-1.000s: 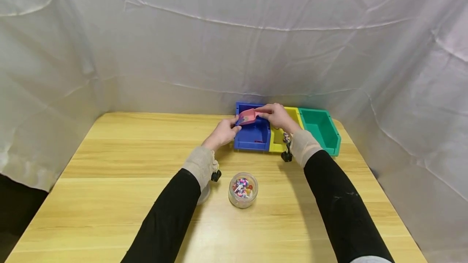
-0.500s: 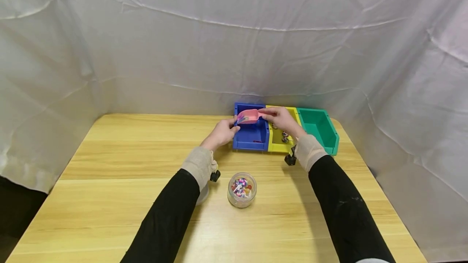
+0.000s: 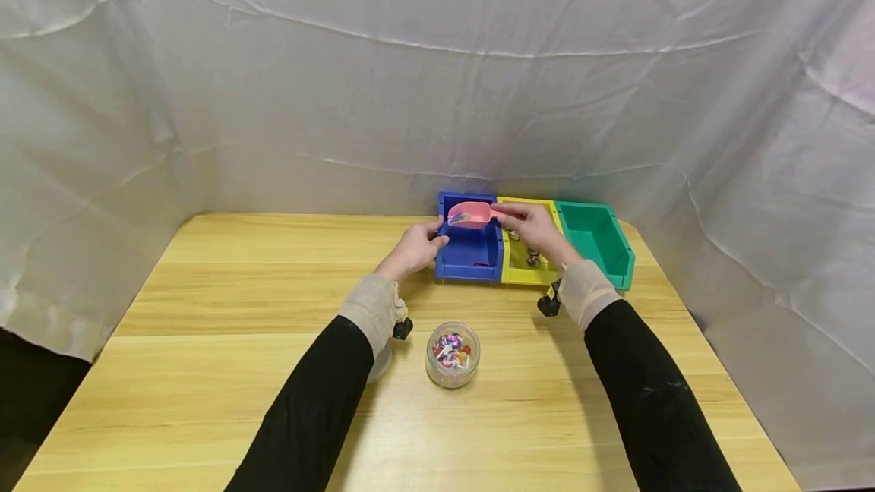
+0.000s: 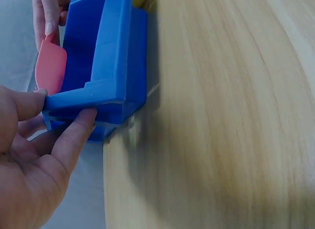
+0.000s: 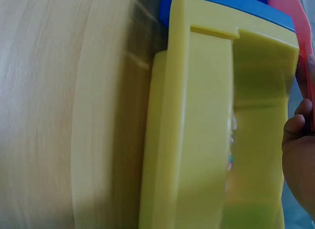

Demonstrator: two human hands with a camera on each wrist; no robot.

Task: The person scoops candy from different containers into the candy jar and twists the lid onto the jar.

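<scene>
A pink scoop (image 3: 469, 215) hangs over the blue bin (image 3: 472, 255), and my right hand (image 3: 532, 225) pinches its handle. The scoop (image 4: 50, 69) also shows in the left wrist view, above the blue bin (image 4: 110, 76). My left hand (image 3: 415, 249) grips the blue bin's left front corner, thumb on the rim and fingers (image 4: 74, 135) against the wall. A yellow bin (image 3: 522, 268) with several small sweets stands beside the blue one, under my right hand. In the right wrist view the yellow bin (image 5: 197, 130) fills the frame, with my right fingers (image 5: 298, 160) at the edge.
A green bin (image 3: 601, 241) stands right of the yellow one at the table's back. A glass jar (image 3: 453, 355) of coloured sweets sits mid-table near my left forearm, with a lid (image 3: 380, 363) partly hidden beside it. White cloth hangs around the wooden table (image 3: 205, 340).
My right hand has drawn back to the right and tipped the scoop level and a little higher over the blue bin. My left hand let go of the scoop and now holds the bin.
</scene>
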